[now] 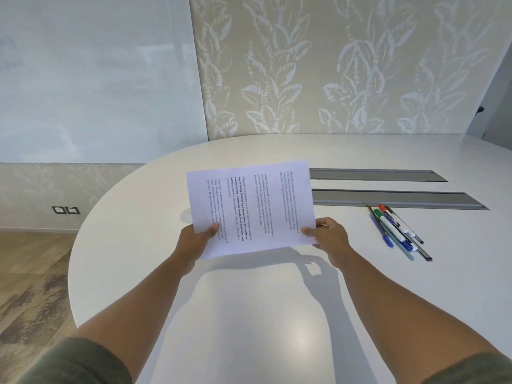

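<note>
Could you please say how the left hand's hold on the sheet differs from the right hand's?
The left hand grips the sheet's left edge; the right hand pinches its near right corner. The left hand's thumb covers printed text; the right hand's lies on blank margin. Both hold it above the table.

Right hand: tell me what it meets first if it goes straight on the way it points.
Only the printed sheet that the right hand pinches; beyond it, probably bare table, though height is unclear.
</note>
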A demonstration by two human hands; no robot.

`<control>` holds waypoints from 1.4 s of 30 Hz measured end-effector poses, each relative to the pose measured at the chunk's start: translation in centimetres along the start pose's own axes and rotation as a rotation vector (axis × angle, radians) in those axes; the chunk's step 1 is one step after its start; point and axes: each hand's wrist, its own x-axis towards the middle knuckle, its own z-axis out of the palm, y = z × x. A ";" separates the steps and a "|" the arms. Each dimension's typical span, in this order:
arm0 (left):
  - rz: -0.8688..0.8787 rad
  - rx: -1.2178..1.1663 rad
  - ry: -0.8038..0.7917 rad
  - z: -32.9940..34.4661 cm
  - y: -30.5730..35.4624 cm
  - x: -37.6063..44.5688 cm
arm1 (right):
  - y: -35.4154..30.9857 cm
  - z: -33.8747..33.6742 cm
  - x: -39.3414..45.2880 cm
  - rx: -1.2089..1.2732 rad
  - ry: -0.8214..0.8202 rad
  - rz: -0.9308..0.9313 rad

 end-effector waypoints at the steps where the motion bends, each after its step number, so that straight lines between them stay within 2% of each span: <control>1: -0.016 -0.034 -0.001 0.1 0.2 0.1 | -0.2 0.1 0.1 0.103 0.011 0.022; 6: -0.075 -0.174 -0.016 1.4 1.0 0.5 | -1.3 0.7 -0.1 0.491 0.005 0.092; 15: -0.172 -0.300 0.014 5.4 2.2 0.1 | -2.8 2.6 -0.6 0.753 -0.046 0.099; 24: -0.240 -0.363 0.030 9.9 3.4 -1.0 | -2.7 4.1 -1.0 0.590 -0.118 0.072; 33: -0.292 -0.340 0.008 11.8 3.9 -1.2 | -2.8 3.1 -0.2 0.526 -0.048 0.012; 42: -0.279 -0.360 0.040 11.4 5.4 -0.5 | -2.4 -0.3 0.6 0.372 0.100 0.031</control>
